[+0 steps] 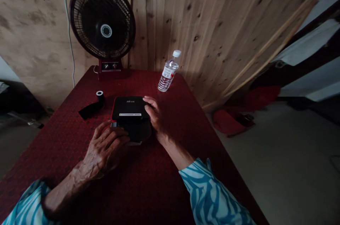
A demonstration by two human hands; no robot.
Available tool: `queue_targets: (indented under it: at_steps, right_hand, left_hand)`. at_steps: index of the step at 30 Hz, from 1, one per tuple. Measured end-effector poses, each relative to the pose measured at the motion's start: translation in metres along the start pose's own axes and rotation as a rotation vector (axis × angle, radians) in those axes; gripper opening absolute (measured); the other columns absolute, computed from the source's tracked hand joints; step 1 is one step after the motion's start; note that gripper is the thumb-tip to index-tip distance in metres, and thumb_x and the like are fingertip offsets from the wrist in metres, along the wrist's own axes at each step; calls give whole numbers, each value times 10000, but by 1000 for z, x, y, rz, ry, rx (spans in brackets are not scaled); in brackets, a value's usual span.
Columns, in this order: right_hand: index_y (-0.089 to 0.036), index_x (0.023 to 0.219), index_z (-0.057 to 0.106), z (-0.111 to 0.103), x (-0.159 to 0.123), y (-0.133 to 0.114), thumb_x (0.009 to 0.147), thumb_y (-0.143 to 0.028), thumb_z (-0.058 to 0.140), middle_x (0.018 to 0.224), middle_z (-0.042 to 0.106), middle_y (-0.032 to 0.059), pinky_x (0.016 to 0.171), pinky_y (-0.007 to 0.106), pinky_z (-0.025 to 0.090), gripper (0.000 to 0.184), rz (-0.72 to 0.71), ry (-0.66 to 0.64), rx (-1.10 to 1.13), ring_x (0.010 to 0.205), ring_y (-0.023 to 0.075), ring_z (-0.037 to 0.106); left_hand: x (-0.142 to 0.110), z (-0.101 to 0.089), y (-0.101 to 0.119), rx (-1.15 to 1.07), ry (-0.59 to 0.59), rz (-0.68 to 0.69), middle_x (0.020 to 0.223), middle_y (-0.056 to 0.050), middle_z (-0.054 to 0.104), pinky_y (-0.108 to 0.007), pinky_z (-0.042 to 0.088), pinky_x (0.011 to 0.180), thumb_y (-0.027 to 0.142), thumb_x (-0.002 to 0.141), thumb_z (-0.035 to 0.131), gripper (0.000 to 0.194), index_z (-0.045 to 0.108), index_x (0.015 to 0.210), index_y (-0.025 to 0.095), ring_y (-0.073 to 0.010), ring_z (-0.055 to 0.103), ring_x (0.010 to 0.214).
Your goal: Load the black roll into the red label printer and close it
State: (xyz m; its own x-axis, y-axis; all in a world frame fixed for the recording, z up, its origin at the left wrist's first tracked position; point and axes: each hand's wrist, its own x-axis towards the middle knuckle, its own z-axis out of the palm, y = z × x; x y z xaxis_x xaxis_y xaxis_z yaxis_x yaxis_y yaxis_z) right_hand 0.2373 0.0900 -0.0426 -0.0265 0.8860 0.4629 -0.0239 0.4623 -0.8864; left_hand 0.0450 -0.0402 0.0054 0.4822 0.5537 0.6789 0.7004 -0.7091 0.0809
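Dark red patterned tablecloth [66, 154]: flat black plastic device [130, 106] looks light, stiff; take by side edges. Left hand [106, 145] and right hand [154, 113] curl fingers onto it, grip firmness unclear.

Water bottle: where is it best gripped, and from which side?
Wrap the right hand around the middle of the bottle, coming from the near side: it stands on the table close to the wall, and its slim round body suits an encircling grip.

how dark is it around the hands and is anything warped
In the head view, the left hand and right hand fall in dim, shadowy light, and the black device barely separates from its shadow; wide-lens distortion bows the plank wall and makes the water bottle seem to lean
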Motion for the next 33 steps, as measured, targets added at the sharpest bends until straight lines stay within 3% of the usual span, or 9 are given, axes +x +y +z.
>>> queue_targets:
  at_steps: [7, 11, 13, 16, 18, 21, 26, 29, 33]
  right_hand:
    - [-294, 1119, 648, -1, -10, -4, 862, -379, 533, 1296, 610, 29, 1143, 454, 355, 294, 65, -10, -25, 1265, 220, 520]
    - [-302, 1156, 632, 0, -11, -5, 862, -364, 521, 1339, 585, 21, 1166, 459, 325, 321, 72, -19, -19, 1306, 222, 486]
    - [-299, 1156, 630, 1, -10, -5, 854, -364, 526, 1333, 585, 23, 1164, 463, 327, 326, 65, -14, -7, 1300, 226, 490]
    - [-305, 1156, 626, 3, -11, -6, 846, -352, 535, 1334, 582, 16, 1165, 457, 328, 326, 73, -9, 18, 1298, 220, 489]
    - [-313, 1166, 618, 4, -13, -7, 842, -340, 542, 1349, 577, 10, 1157, 455, 341, 334, 95, -11, 46, 1295, 220, 491]
    - [-311, 1203, 598, 6, -15, -8, 831, -337, 551, 1316, 613, 13, 1095, 458, 415, 377, 168, -16, 107, 1232, 232, 545]
    - [-282, 1269, 567, 8, -8, -10, 776, -317, 575, 1246, 674, 16, 986, 424, 503, 495, 268, -29, 222, 1112, 230, 623]
    - [-279, 1213, 609, 8, -4, -13, 710, -317, 625, 1282, 663, 8, 1018, 425, 482, 504, 268, -35, 258, 1177, 238, 596]
    - [-256, 1251, 584, 12, -6, -13, 704, -380, 633, 1169, 715, 46, 938, 476, 521, 563, 360, -25, 364, 1054, 269, 662]
  left_hand:
    - [8, -2, 5, -62, 29, -18, 926, -50, 751, -439, 380, 1046, 97, 875, 596, 149, 645, 989, 180, -194, 695, 905]
    - [6, -6, -4, -101, 59, -57, 954, -52, 738, -426, 413, 1035, 121, 876, 604, 194, 626, 1057, 185, -193, 687, 912]
    - [4, -8, -12, -101, 106, -179, 1009, -51, 728, -405, 438, 1015, 146, 895, 579, 206, 620, 1089, 203, -198, 675, 959]
    - [0, -9, -24, -180, 175, -531, 1078, -38, 708, -356, 481, 940, 281, 937, 544, 172, 634, 1076, 236, -218, 648, 1045]
    - [-1, -7, -28, -319, 195, -770, 1094, -40, 702, -350, 494, 898, 411, 929, 545, 247, 641, 1078, 239, -242, 638, 1062]
    - [1, -1, -28, -545, 188, -1001, 1142, -64, 699, -375, 489, 908, 554, 847, 603, 433, 644, 1120, 221, -295, 617, 1107]
    - [4, 12, -28, -851, 116, -1121, 1218, -61, 691, -380, 448, 977, 555, 794, 667, 532, 638, 1218, 235, -319, 567, 1209]
    - [1, 20, -31, -1042, 181, -1178, 1195, -73, 705, -364, 474, 927, 526, 766, 705, 583, 615, 1254, 220, -312, 601, 1170]
    - [-5, 24, -33, -1189, 243, -1243, 1149, -100, 722, -354, 506, 864, 495, 720, 743, 604, 630, 1224, 181, -311, 652, 1093]
